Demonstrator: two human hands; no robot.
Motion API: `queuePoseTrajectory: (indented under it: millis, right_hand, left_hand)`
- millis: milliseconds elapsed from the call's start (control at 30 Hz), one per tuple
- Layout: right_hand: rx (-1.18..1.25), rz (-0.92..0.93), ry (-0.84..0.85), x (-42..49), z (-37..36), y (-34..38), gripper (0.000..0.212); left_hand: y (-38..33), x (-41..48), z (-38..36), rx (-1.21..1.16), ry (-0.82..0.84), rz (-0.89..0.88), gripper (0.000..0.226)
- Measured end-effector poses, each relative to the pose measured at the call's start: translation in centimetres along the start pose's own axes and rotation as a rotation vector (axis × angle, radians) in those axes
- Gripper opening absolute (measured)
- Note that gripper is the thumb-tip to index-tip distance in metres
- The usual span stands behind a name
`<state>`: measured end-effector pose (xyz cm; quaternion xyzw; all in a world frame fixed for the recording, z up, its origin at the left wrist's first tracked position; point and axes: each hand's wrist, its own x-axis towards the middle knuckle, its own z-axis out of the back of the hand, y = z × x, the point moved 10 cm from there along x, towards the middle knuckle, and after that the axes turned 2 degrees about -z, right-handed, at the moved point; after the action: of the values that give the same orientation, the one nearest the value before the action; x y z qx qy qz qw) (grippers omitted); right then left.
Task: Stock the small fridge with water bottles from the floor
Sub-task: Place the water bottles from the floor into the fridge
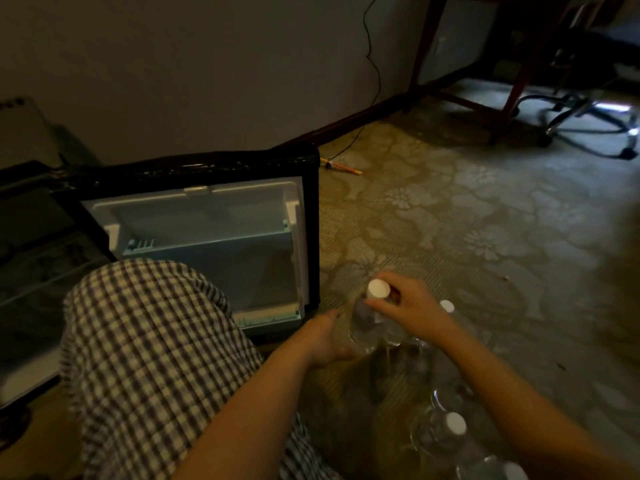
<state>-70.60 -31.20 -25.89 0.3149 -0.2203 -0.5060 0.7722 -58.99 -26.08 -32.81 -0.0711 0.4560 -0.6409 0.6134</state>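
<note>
The small fridge (41, 271) stands with its door (311, 220) open. Held only at the neck, the water bottle (367, 323) could swing, slip or strike that door. It is clear, thin plastic with a white cap (378, 289) and stands upright by the other bottles (446, 434); the right hand (412, 313) pinches its neck, and the left hand (325, 337) lies open beside it.

head-worn view, angled down, close

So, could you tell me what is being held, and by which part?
The right hand holds a water bottle by its neck, under the white cap; whether the left hand grips it cannot be told.
</note>
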Motion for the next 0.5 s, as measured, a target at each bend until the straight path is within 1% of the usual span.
queuePoseTrajectory:
  millis: [67,167,233,367,500]
  right_hand:
    - [0.047,0.053,-0.013,0.1,2.4,3.5,0.015]
    - [0.084,0.157,-0.018,0.2,5.3,8.7,0.013]
    - [0.119,0.226,-0.026,0.2,6.9,12.0,0.022]
    - [0.159,0.320,-0.050,0.9,9.0,17.3,0.021]
    - [0.175,0.412,-0.070,1.9,9.4,22.4,0.016]
  left_hand:
    - [-1.4,-0.6,1.4,-0.100,-0.100,-0.100,0.074]
    - [-3.2,-1.9,3.7,-0.269,-0.238,-0.240,0.060]
    - [-4.5,-3.1,5.2,-0.353,-0.301,-0.319,0.054]
    - [-5.8,-5.8,9.3,-0.407,-0.460,-0.409,0.049]
    - [-5.1,-9.0,14.0,-0.438,-0.586,-0.458,0.049]
